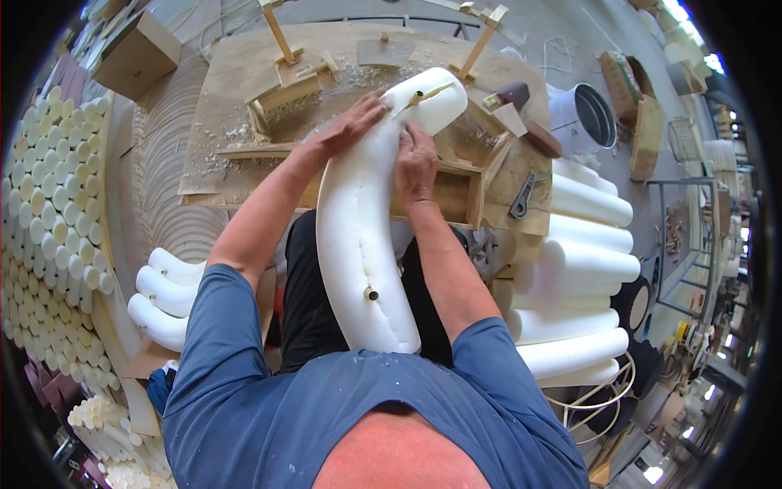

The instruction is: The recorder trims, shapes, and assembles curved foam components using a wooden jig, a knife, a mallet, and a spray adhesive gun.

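Note:
A thick, curved white foam tube [362, 220] lies lengthwise before me, from the workbench down to my lap. A seam runs along its upper face. Two short brass-coloured pipe ends stick out of it, and an open yellowish slit shows beside the far one. My left hand [354, 126] grips the tube's left side near that far end, its fingers laid over the top. Against the right side, close to the seam, is my right hand [417, 163] with its fingers curled together in a pinch. What lies between those fingertips is hidden.
The workbench [212, 155] carries a wooden frame [464, 196], foam crumbs and a dark hand tool [522, 196]. White foam cylinders [582, 261] are piled at right, beside a metal bucket [601, 116]. Several curved foam pieces [163, 289] lie at left, near stacked foam rolls [57, 179].

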Demonstrator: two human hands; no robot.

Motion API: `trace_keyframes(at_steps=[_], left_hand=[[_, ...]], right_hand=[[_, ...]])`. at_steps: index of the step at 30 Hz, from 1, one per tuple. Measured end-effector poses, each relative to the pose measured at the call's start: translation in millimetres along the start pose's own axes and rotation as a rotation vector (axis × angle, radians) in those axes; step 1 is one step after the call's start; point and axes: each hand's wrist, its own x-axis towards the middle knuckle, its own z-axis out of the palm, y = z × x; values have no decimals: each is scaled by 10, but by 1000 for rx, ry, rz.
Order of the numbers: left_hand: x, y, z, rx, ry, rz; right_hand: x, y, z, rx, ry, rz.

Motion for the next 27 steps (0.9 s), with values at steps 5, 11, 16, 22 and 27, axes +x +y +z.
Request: trace_keyframes(at_steps=[5,11,16,22,27], left_hand=[[67,328,148,58,69,78],[139,309,162,261,2,101],[218,228,147,301,-6,111],[137,196,163,-246,81,37],[-443,213,90,-249,133,-101]], right_hand=[[120,225,-106,137,-42,91],[149,264,80,-214,80,-125],[257,247,105,-253,11,-108],[308,310,12,-314,-29,-196],[-49,170,-168,308,-115,95]])
